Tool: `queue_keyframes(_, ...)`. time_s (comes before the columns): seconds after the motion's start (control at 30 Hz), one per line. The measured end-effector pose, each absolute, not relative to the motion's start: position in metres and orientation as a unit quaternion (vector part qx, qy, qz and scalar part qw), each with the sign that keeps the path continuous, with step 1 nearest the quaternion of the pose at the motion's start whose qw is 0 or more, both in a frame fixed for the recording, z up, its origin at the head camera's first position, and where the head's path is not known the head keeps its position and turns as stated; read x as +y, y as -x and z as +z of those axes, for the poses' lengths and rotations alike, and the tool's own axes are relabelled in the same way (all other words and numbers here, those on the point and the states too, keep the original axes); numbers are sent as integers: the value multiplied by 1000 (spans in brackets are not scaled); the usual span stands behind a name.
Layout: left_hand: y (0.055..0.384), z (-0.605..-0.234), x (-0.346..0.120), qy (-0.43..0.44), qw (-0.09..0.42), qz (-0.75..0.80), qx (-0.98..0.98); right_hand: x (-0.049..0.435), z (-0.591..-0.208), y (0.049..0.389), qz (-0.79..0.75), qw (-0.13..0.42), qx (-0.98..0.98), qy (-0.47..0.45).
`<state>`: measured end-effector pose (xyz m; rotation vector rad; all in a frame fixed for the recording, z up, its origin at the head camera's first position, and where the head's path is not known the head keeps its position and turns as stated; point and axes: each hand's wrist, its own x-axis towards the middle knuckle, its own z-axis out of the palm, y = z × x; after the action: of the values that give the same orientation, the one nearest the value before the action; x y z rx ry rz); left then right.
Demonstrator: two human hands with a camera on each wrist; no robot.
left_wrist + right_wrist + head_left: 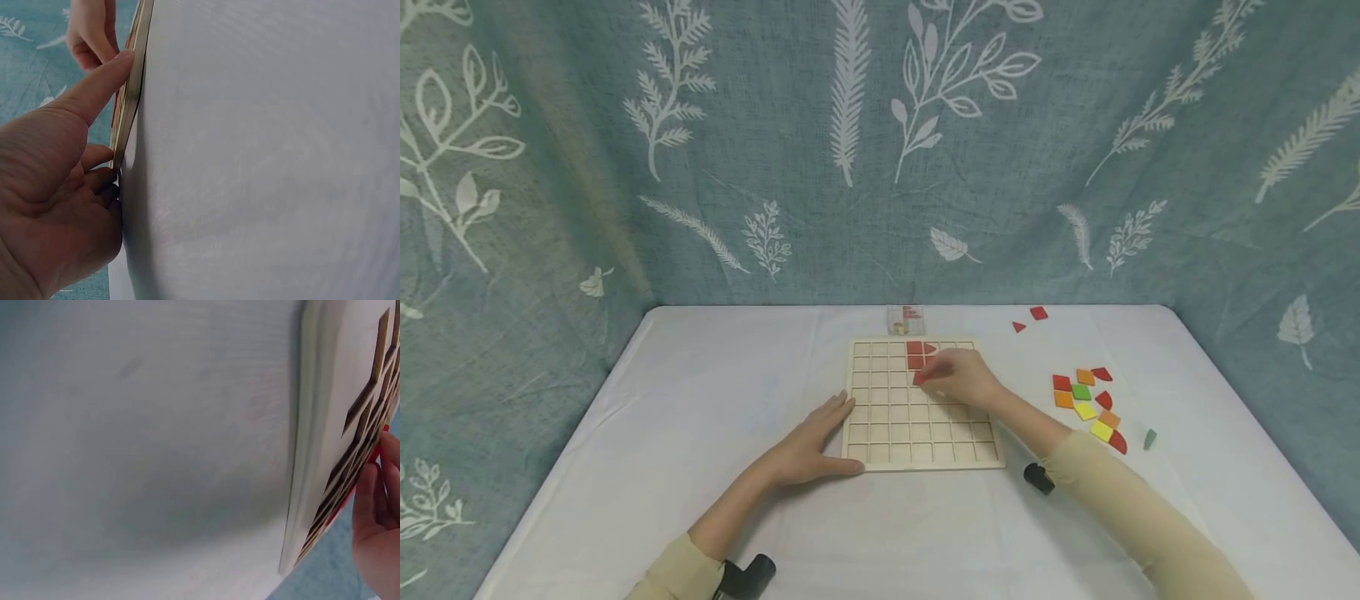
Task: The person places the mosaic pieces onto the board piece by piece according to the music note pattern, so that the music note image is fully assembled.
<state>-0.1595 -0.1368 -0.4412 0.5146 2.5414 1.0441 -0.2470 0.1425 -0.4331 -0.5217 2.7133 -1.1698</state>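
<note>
A pale wooden grid board point(880, 454) lies on the white table. My left hand point(808, 442) rests at its left side, fingers along the left edge and thumb against the front corner; in the left wrist view the thumb point(100, 90) lies along the board's edge. Over the upper middle of the grid, my right hand point(958, 377) pinches a red tile point(918, 379), its shape mostly hidden by the fingers. Red squares point(914, 347) and a red triangle point(929, 348) sit in cells just beyond; my right hand partly covers another red tile.
Right of the board lie several loose tiles: orange point(1063, 399), green point(1081, 392), yellow point(1102, 431) and red quarter-rounds point(1118, 442). A red square point(1038, 313) and a red triangle point(1018, 327) lie farther back. Behind the board is a small clear case point(897, 322); a grey-green object point(1150, 439) lies at right.
</note>
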Motion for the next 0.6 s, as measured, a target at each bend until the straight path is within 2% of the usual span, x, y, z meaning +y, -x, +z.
queue_keyframes(0.37,159,-442,-136,-179,171,366,897,134,-433,248,-359,45,906,221)
queue_keyframes(0.6,159,-442,-137,-173,169,366,899,140,-431,244,-407,70,895,168)
